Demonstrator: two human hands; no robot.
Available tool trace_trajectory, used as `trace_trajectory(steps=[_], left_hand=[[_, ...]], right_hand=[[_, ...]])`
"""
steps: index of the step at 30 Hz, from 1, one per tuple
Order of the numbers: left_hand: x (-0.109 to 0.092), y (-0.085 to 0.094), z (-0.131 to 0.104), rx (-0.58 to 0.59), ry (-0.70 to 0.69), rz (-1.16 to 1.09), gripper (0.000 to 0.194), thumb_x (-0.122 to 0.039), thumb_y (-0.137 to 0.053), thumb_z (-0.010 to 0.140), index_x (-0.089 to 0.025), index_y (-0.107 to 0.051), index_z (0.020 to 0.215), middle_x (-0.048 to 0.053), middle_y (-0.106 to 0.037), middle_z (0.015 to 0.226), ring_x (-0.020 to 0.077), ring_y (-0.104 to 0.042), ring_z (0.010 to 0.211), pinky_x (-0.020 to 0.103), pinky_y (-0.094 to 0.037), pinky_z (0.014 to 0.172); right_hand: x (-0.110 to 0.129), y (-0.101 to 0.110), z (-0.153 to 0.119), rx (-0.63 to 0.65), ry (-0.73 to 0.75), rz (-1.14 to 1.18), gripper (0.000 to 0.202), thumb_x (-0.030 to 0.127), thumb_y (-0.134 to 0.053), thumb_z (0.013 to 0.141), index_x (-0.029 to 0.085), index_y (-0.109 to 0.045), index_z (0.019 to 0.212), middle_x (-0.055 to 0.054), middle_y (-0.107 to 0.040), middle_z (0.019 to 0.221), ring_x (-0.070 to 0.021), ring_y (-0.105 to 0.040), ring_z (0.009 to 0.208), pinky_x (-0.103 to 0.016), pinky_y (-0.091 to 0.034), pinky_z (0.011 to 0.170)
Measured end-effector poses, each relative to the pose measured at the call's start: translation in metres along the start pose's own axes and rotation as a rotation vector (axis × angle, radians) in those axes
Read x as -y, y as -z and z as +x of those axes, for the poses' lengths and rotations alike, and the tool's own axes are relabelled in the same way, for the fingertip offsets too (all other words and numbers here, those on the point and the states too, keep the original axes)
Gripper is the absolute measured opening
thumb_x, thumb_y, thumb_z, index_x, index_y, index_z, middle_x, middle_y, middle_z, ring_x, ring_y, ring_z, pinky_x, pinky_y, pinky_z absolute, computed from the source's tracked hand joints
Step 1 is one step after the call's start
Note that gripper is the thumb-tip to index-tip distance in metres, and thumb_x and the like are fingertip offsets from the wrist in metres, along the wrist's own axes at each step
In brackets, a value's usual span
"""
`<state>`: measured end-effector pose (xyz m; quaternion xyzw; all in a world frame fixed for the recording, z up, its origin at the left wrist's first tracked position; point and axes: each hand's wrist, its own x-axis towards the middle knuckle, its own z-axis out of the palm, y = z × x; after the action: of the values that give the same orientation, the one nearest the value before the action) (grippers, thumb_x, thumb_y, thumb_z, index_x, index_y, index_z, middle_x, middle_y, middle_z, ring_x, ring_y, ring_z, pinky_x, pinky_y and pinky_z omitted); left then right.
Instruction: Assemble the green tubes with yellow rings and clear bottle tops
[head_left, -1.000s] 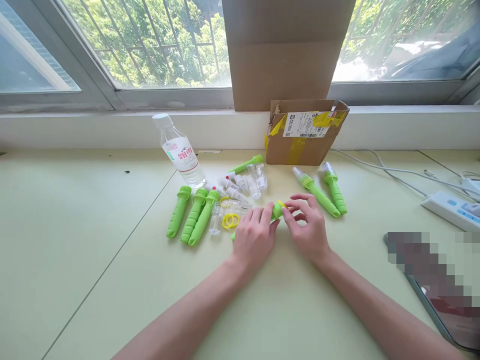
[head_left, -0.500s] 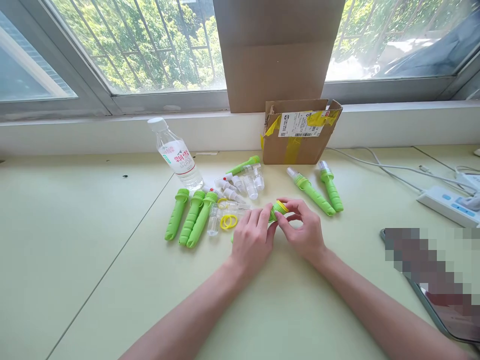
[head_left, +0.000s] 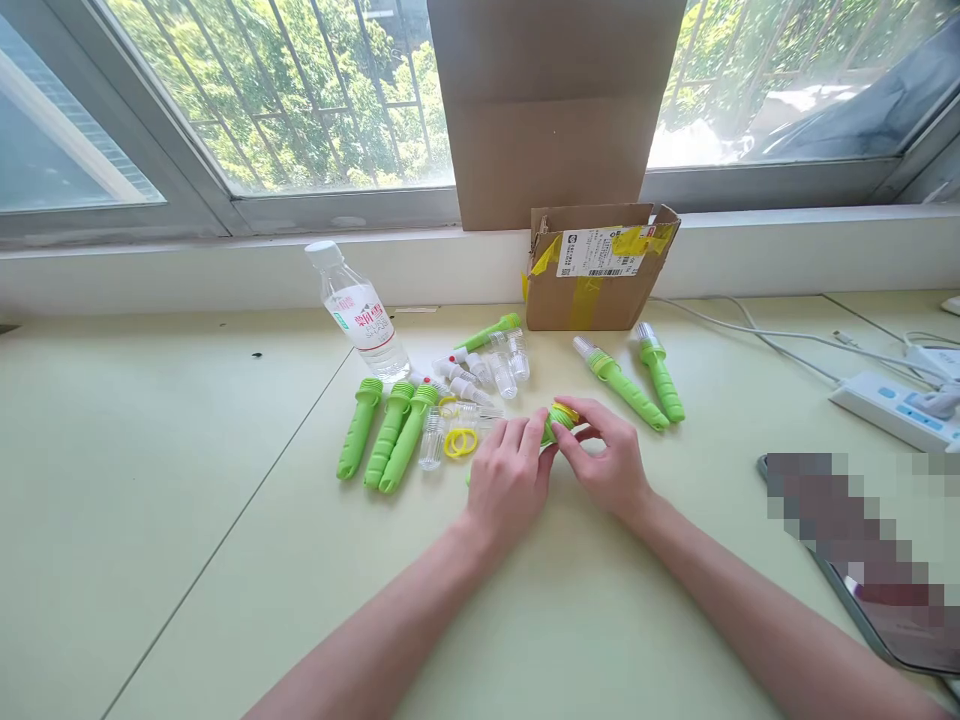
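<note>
My left hand (head_left: pixel 504 475) is closed around a green plastic handle (head_left: pixel 553 424), covering most of its length. At the handle's threaded end, the fingertips of my right hand (head_left: pixel 607 458) pinch a yellow ring (head_left: pixel 565 411). Just left of my hands lie loose yellow rings (head_left: pixel 460 442) and a clear ribbed cap (head_left: pixel 431 440). Three green handles (head_left: pixel 388 435) lie side by side farther left. White nozzle-like pieces (head_left: pixel 459 380) and more clear caps (head_left: pixel 501 372) are grouped beyond my left hand. Two capped green handles (head_left: pixel 628 390) rest beyond my right hand.
A water bottle (head_left: pixel 366 318) stands at the back left. An open cardboard box (head_left: pixel 592 290) is against the window ledge. White cables lead to a power strip (head_left: pixel 896 412) on the right, and a phone (head_left: pixel 862 600) lies at the right edge.
The view has shifted slightly. Both hands keep nearly the same hold, with small finger movement at the yellow ring on the handle's threaded end.
</note>
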<state>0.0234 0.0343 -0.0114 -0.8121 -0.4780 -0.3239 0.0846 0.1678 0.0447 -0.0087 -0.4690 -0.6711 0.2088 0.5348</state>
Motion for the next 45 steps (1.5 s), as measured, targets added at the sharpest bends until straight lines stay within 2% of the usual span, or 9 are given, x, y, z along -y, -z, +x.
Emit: trace_trajectory(steps=[5, 8, 11, 15, 22, 26, 32, 37, 45], left_hand=[[-0.0036, 0.0019, -0.0002, 0.005, -0.031, -0.011, 0.031, -0.024, -0.045, 0.094, -0.016, -0.045, 0.124, 0.008, -0.065, 0.096, 0.0205, -0.058, 0.085, 0.032, -0.047, 0.073], [-0.0056, 0.0026, -0.0003, 0.007, -0.034, -0.032, 0.031, -0.023, -0.045, 0.094, -0.016, -0.046, 0.124, 0.007, -0.065, 0.095, 0.0203, -0.058, 0.085, 0.032, -0.047, 0.073], [-0.0055, 0.0024, -0.0004, 0.01, -0.019, -0.023, 0.031, -0.023, -0.044, 0.094, -0.016, -0.046, 0.124, 0.008, -0.065, 0.097, 0.0207, -0.058, 0.086, 0.032, -0.047, 0.074], [-0.0035, 0.0011, -0.0012, 0.0, 0.001, -0.018, 0.032, -0.022, -0.045, 0.093, -0.016, -0.046, 0.124, 0.007, -0.065, 0.097, 0.021, -0.058, 0.087, 0.032, -0.047, 0.075], [-0.0021, -0.0013, -0.0016, -0.026, 0.019, -0.006, 0.03, -0.02, -0.048, 0.091, -0.016, -0.048, 0.121, 0.006, -0.065, 0.094, 0.0211, -0.058, 0.086, 0.033, -0.048, 0.074], [-0.0021, -0.0017, -0.0007, -0.03, 0.027, -0.011, 0.029, -0.021, -0.047, 0.092, -0.016, -0.049, 0.12, 0.006, -0.065, 0.093, 0.0211, -0.057, 0.085, 0.033, -0.048, 0.072], [-0.0019, -0.0027, -0.0009, -0.017, 0.025, -0.016, 0.029, -0.023, -0.05, 0.092, -0.016, -0.049, 0.12, 0.007, -0.065, 0.093, 0.0209, -0.058, 0.086, 0.033, -0.048, 0.072], [-0.0018, -0.0031, -0.0016, -0.005, 0.034, -0.004, 0.03, -0.023, -0.051, 0.091, -0.016, -0.05, 0.12, 0.006, -0.064, 0.093, 0.0208, -0.057, 0.085, 0.033, -0.048, 0.072], [-0.001, -0.0028, -0.0022, -0.014, 0.032, -0.035, 0.029, -0.024, -0.05, 0.091, -0.017, -0.049, 0.12, 0.006, -0.064, 0.093, 0.0208, -0.058, 0.084, 0.032, -0.048, 0.072]], right_hand=[[0.0001, 0.0032, 0.0011, 0.065, 0.0, 0.004, 0.033, 0.023, -0.054, 0.084, 0.021, -0.061, 0.116, -0.007, -0.059, 0.096, -0.0169, -0.061, 0.081, -0.028, -0.057, 0.058], [0.0004, 0.0043, 0.0016, 0.085, -0.016, -0.005, 0.029, 0.024, -0.053, 0.085, 0.021, -0.064, 0.111, -0.007, -0.057, 0.096, -0.0177, -0.061, 0.083, -0.027, -0.056, 0.057], [0.0009, 0.0037, 0.0022, 0.105, -0.044, 0.03, 0.027, 0.027, -0.054, 0.085, 0.022, -0.064, 0.11, -0.008, -0.059, 0.1, -0.0187, -0.062, 0.087, -0.027, -0.057, 0.059], [0.0001, 0.0019, 0.0023, 0.157, -0.071, 0.106, 0.034, 0.029, -0.057, 0.086, 0.022, -0.06, 0.118, -0.007, -0.064, 0.105, -0.0191, -0.063, 0.091, -0.029, -0.06, 0.064], [-0.0042, 0.0002, -0.0004, 0.15, -0.058, 0.133, 0.035, 0.028, -0.058, 0.085, 0.023, -0.061, 0.12, -0.007, -0.067, 0.11, -0.0196, -0.065, 0.09, -0.032, -0.06, 0.067], [-0.0027, -0.0006, -0.0001, 0.134, -0.137, 0.142, 0.032, 0.03, -0.062, 0.083, 0.022, -0.06, 0.114, -0.009, -0.068, 0.109, -0.0204, -0.067, 0.087, -0.033, -0.059, 0.068], [-0.0025, -0.0017, 0.0, 0.111, -0.22, 0.253, 0.029, 0.032, -0.069, 0.077, 0.024, -0.046, 0.094, -0.005, -0.068, 0.099, -0.0172, -0.066, 0.072, -0.033, -0.056, 0.065], [-0.0041, -0.0015, -0.0006, 0.137, -0.236, 0.308, 0.027, 0.034, -0.067, 0.079, 0.024, -0.043, 0.087, -0.007, -0.065, 0.102, -0.0184, -0.065, 0.078, -0.031, -0.055, 0.062], [-0.0028, -0.0003, 0.0004, 0.13, -0.264, 0.351, 0.032, 0.031, -0.072, 0.074, 0.024, -0.042, 0.082, -0.004, -0.065, 0.095, -0.0177, -0.064, 0.074, -0.031, -0.054, 0.061]])
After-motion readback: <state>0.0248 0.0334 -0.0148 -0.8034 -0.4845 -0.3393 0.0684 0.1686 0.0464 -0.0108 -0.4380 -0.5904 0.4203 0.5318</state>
